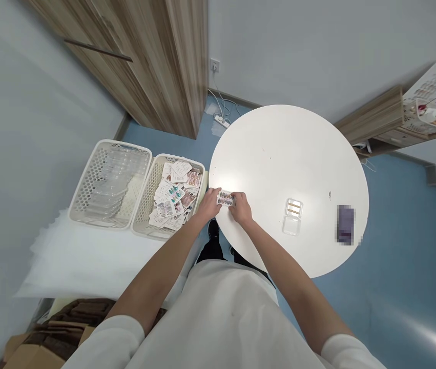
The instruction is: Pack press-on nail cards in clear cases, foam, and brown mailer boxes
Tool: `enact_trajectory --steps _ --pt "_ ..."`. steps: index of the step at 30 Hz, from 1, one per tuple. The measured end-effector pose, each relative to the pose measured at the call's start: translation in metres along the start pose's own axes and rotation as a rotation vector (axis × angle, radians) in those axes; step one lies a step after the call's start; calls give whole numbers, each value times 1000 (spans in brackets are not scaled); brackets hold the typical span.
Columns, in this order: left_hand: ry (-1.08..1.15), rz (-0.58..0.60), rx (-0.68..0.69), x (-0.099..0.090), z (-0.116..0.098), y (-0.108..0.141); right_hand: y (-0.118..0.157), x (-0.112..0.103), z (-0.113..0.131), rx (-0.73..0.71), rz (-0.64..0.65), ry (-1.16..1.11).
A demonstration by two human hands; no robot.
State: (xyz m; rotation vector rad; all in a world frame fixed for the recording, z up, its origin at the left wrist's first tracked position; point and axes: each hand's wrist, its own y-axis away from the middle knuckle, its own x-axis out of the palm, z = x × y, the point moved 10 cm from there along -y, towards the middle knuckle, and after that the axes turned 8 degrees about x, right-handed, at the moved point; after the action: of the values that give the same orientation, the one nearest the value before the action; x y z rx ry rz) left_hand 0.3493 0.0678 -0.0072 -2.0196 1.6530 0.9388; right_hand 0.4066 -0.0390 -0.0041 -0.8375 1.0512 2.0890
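Note:
At the left edge of the round white table, a card of press-on nails (pixel 226 198) is held between both hands. My left hand (pixel 209 204) grips its left end, and my right hand (pixel 241 207) has the fingers closed on its right end. Two rows of colourful nails show on the card. Farther right on the tabletop lies an opened clear plastic case (pixel 292 225) with two gold-coloured strips in its upper half. Beside my left arm, a white basket (pixel 146 205) is heaped with more nail cards (pixel 175 193).
Another white basket (pixel 75 204) holds stacked clear plastic trays (pixel 116 179). A blurred purple item (pixel 345 224) lies near the right rim of the round table (pixel 279 138). A wooden cabinet (pixel 156 61) stands behind the baskets. Cardboard boxes (pixel 35 356) sit at lower left.

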Motion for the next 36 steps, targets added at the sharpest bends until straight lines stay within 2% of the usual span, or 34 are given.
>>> enact_trajectory --steps 4,7,12,15,19,27,31,36 --pt "-3 -12 21 3 -4 2 9 0 2 -81 -19 -131" --pt "23 8 23 8 -10 7 16 -3 -6 -86 -21 -212" --pt "75 71 95 26 -40 22 37 -14 -32 -106 -23 -250" --pt "87 96 154 44 -64 31 56 -23 -56 -137 -34 -269" --pt "97 147 226 75 -101 37 81 -38 -102 -107 -42 -297" --pt "-43 268 277 132 -174 24 106 -87 -188 -95 -71 -196" --pt "-121 322 221 157 -193 16 106 -101 -218 -97 -73 -127" --pt "-197 354 184 174 -204 4 96 -112 -234 -126 -56 -92"
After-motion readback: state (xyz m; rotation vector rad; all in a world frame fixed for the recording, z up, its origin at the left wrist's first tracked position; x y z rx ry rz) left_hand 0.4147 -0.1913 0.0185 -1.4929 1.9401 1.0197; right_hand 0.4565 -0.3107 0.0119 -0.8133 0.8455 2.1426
